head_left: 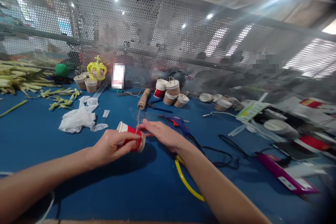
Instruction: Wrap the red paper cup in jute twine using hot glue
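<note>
My left hand (111, 147) is wrapped round a red and white paper cup (130, 136), held on its side above the blue table. My right hand (161, 134) touches the cup's bottom end, where brown twine is wound, its fingers pinched on the twine strand. That strand runs up to a twine spool (143, 99) lying farther back on the table.
A blue glue gun (178, 123) with a black cord lies just right of my right hand, and a yellow cable (186, 182) passes under my forearm. Twine-wrapped cups (172, 92), white crumpled plastic (77, 117), green leaf strips (23, 80), a yellow crown (97, 70) and a purple tool (283, 175) stand around. A perforated metal screen (157, 42) backs the table.
</note>
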The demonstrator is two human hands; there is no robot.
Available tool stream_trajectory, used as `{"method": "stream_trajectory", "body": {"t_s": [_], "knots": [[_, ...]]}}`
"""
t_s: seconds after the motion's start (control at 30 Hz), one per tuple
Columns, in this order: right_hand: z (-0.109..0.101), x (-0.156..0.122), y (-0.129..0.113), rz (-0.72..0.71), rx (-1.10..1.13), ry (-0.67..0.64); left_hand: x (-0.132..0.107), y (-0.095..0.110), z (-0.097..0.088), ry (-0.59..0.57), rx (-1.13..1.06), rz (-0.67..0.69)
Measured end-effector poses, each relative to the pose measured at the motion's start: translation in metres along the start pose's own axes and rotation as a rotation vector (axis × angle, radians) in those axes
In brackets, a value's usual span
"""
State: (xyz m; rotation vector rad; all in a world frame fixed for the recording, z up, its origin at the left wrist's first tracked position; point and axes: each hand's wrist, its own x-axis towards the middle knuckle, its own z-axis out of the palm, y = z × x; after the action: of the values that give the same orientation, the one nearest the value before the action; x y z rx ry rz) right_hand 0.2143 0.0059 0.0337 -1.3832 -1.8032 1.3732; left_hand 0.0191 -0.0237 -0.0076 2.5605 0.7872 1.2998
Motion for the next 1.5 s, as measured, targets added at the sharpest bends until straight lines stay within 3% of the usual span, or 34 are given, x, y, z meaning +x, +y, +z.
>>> {"method": "stream_trajectory", "body": {"t_s": [0.07,0.2,0.4,0.63,1.1,1.5], "knots": [[0.018,0.002,-0.005,-0.036,0.182,-0.035,-0.001,0.003,-0.001,-0.025,-0.016,0.008],[0.022,-0.004,-0.011,-0.161,0.273,0.138,0.001,0.007,-0.004,-0.043,-0.136,-0.094],[0.012,-0.025,-0.020,-0.274,0.203,0.349,0.006,0.007,-0.004,0.023,-0.400,-0.491],[0.016,-0.021,-0.016,-0.269,0.065,0.387,0.008,0.012,0.000,-0.018,-0.500,-0.579],[0.018,-0.019,-0.008,-0.228,-0.012,0.323,0.000,0.013,-0.004,-0.044,-0.373,-0.369],[0.021,-0.021,-0.005,-0.206,-0.046,0.288,0.000,0.019,-0.009,0.048,-0.239,-0.131]]}}
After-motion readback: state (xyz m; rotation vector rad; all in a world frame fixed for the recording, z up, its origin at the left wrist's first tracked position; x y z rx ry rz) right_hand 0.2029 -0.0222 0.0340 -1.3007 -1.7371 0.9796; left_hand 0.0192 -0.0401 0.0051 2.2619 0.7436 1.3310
